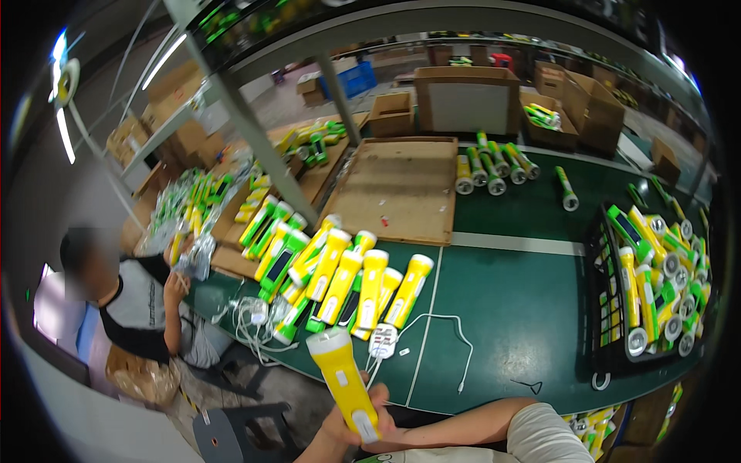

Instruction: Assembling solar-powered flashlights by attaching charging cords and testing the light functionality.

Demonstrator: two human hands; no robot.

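Observation:
A yellow flashlight (343, 382) with a white head is held up in front of me, tilted, over the near table edge. My left hand (336, 426) is closed around its lower end from the left. On its other side my right hand (381, 407) is closed against the body, its fingertips partly hidden behind it. A white cable runs down from a white power strip (383, 340) to my right fingers; whether its end meets the flashlight is hidden. Beyond the strip lies a heap of yellow and green flashlights (340, 278).
At right, a black basket (604, 289) is piled with flashlights. A wooden board (401, 185) lies on the green table (502, 309), with several flashlights (494, 166) beside it. On the left a co-worker (139, 301) handles a flashlight near clear bags. A grey stool (231, 432) stands below.

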